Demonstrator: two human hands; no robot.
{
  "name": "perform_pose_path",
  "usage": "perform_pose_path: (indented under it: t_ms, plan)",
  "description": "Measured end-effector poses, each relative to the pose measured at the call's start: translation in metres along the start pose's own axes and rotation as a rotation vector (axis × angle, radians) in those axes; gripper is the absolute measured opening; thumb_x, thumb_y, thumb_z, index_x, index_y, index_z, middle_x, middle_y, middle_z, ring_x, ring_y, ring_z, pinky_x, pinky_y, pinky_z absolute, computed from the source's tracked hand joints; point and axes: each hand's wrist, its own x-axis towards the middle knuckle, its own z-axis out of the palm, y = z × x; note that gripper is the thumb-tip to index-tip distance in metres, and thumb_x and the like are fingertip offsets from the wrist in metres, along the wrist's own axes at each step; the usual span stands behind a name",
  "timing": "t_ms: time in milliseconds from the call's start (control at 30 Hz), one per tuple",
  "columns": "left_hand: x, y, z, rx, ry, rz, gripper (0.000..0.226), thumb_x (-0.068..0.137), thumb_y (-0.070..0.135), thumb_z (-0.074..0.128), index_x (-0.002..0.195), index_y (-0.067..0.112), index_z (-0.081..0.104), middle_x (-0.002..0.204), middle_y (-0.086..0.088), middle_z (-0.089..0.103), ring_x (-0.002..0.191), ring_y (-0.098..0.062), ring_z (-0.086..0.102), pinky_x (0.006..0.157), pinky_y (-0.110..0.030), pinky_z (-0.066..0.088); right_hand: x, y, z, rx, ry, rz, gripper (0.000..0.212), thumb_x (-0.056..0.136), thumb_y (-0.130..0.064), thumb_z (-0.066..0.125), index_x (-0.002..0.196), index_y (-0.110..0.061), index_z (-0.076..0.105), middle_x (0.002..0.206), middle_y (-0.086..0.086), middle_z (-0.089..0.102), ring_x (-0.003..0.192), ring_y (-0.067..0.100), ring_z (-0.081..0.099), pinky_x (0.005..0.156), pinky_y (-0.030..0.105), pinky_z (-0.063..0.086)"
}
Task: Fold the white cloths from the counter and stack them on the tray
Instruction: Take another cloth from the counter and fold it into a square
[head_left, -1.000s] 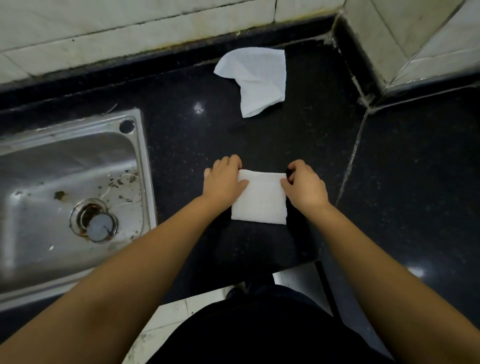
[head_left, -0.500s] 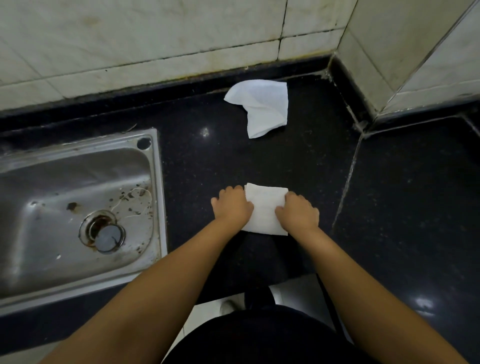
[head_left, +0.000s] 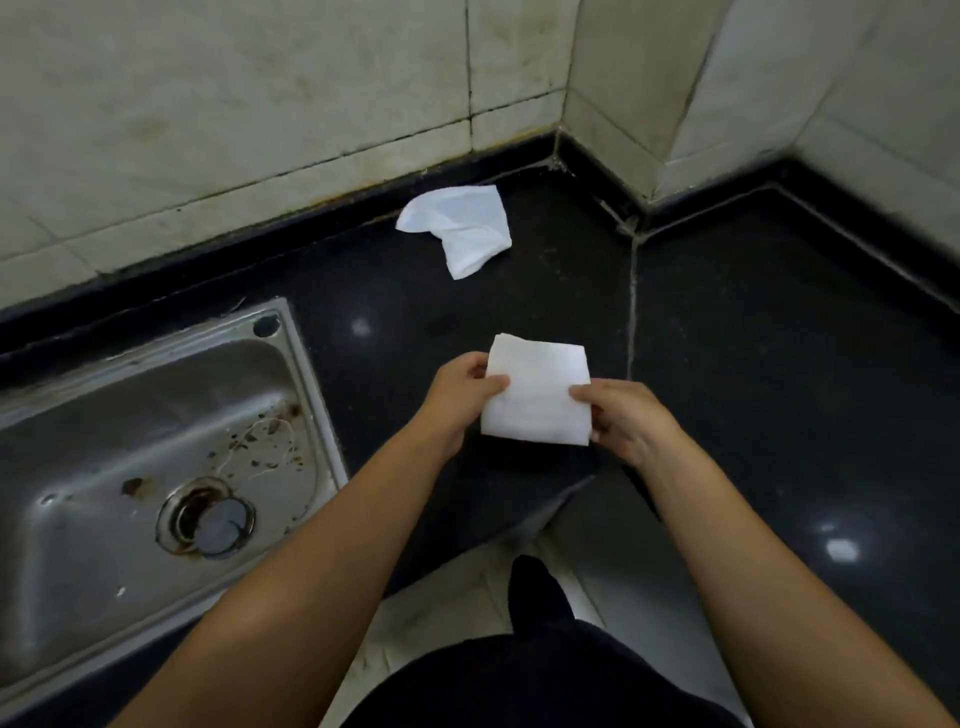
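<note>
A folded white cloth (head_left: 537, 395), a neat small rectangle, is held just above the black counter (head_left: 779, 364) near its front edge. My left hand (head_left: 460, 395) pinches its left edge, thumb on top. My right hand (head_left: 623, 421) grips its right edge and lower corner. A second white cloth (head_left: 462, 226) lies crumpled and unfolded at the back of the counter, close to the wall. No tray is in view.
A steel sink (head_left: 145, 457) with a drain and specks of dirt is sunk into the counter at the left. Tiled walls (head_left: 260, 130) close off the back and the right corner. Pale floor tiles (head_left: 441, 613) show below the counter's front edge.
The folded cloth lay flat on the counter under both hands; now both hands have lifted it by its side edges. The view has tilted up, showing more wall.
</note>
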Motion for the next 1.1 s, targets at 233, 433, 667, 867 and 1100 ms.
perform_pose_path:
  t_ms: [233, 433, 667, 867, 1100]
  plan:
    - [-0.082, -0.033, 0.042, -0.011, -0.379, 0.058, 0.017, 0.089, -0.001, 0.054, 0.103, 0.008, 0.059, 0.094, -0.004, 0.067, 0.081, -0.015, 0.065, 0.069, -0.029, 0.055, -0.111, 0.095, -0.051, 0.340, 0.193, -0.071, 0.007, 0.092, -0.010, 0.056, 0.087, -0.013, 0.061, 0.080, 0.005, 0.063, 0.068, 0.017, 0.059, 0.055, 0.028, 0.048]
    - [-0.159, -0.062, 0.114, 0.049, -0.659, 0.012, 0.023, 0.091, -0.004, 0.050, 0.112, 0.003, 0.052, 0.093, -0.005, 0.064, 0.080, -0.016, 0.063, 0.068, -0.025, 0.056, -0.214, 0.172, -0.101, 0.560, 0.447, -0.247, 0.013, 0.094, -0.010, 0.052, 0.093, -0.015, 0.065, 0.090, 0.003, 0.069, 0.076, 0.017, 0.065, 0.056, 0.025, 0.052]
    - [-0.289, -0.114, 0.222, 0.226, -1.038, -0.007, 0.024, 0.091, -0.002, 0.052, 0.113, 0.004, 0.054, 0.091, -0.002, 0.066, 0.078, -0.013, 0.065, 0.058, -0.021, 0.055, -0.352, 0.287, -0.170, 0.779, 0.826, -0.398, 0.018, 0.095, -0.010, 0.051, 0.095, -0.017, 0.067, 0.098, 0.002, 0.071, 0.087, 0.016, 0.067, 0.072, 0.029, 0.054]
    - [-0.458, -0.196, 0.311, 0.306, -1.299, -0.042, 0.019, 0.091, -0.001, 0.051, 0.105, 0.009, 0.057, 0.091, -0.001, 0.066, 0.076, -0.012, 0.065, 0.059, -0.022, 0.053, -0.503, 0.410, -0.233, 0.836, 1.139, -0.412, 0.017, 0.095, -0.009, 0.050, 0.094, -0.012, 0.067, 0.093, 0.004, 0.070, 0.082, 0.018, 0.066, 0.073, 0.030, 0.053]
    - [-0.648, -0.271, 0.390, 0.369, -1.494, -0.057, 0.015, 0.091, -0.002, 0.051, 0.095, 0.011, 0.058, 0.090, -0.002, 0.064, 0.075, -0.015, 0.062, 0.052, -0.018, 0.053, -0.659, 0.527, -0.304, 0.907, 1.372, -0.402, 0.013, 0.095, -0.010, 0.052, 0.097, -0.014, 0.064, 0.093, 0.003, 0.068, 0.078, 0.016, 0.064, 0.059, 0.022, 0.052]
